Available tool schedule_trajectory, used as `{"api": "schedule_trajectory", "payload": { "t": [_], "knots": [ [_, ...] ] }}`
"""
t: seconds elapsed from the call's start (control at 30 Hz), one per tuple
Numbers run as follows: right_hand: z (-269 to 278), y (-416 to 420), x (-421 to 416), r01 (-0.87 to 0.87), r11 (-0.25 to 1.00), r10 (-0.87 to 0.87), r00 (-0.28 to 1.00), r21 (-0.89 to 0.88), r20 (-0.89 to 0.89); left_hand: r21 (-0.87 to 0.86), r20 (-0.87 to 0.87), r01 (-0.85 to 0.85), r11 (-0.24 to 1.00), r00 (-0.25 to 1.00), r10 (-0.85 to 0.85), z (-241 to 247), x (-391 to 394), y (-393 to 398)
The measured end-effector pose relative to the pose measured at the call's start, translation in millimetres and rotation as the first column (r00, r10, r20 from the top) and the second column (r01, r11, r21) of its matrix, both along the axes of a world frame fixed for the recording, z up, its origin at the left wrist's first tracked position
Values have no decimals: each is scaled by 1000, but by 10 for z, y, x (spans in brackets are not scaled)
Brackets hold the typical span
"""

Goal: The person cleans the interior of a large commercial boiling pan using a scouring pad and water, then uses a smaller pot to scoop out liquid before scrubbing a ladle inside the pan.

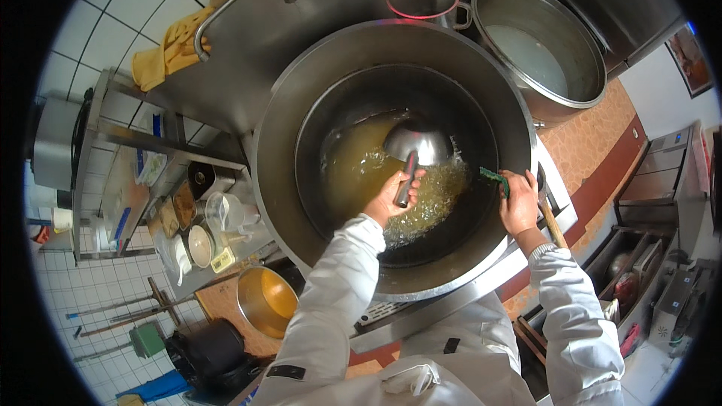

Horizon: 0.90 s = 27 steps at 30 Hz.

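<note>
My left hand (393, 196) grips the short handle of a large steel ladle (422, 148). The ladle's bowl dips into cloudy yellowish water (352, 160) in a wide, deep wok (307, 87), and the water is rippled and foamy near it. At the wok's right inner wall, my right hand (519, 206) holds a green scouring pad (492, 175) between its fingers. Part of the pad is hidden by those fingers. A wooden handle (551, 223) lies just outside the rim, beside my right wrist.
A steel faucet (206, 22) and yellow cloths (172, 48) are behind the wok at left. Beyond the rim stand a strainer (423, 14) and a large pot (592, 53) containing liquid. Left are a metal shelf (163, 144) with containers and a steel pot (265, 299) below.
</note>
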State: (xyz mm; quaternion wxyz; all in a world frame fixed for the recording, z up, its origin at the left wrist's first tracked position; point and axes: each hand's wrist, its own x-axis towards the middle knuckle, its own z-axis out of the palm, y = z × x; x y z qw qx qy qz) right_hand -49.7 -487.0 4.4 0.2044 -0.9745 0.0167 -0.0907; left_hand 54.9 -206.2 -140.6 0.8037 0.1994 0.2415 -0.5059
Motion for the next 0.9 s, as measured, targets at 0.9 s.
{"api": "schedule_trajectory", "payload": {
  "t": [0.9],
  "knots": [
    [-112,-74,18,46,999,-46,999,-25,-1,-85,-41,-179,980,983,176,-208,162,-856]
  ]
}}
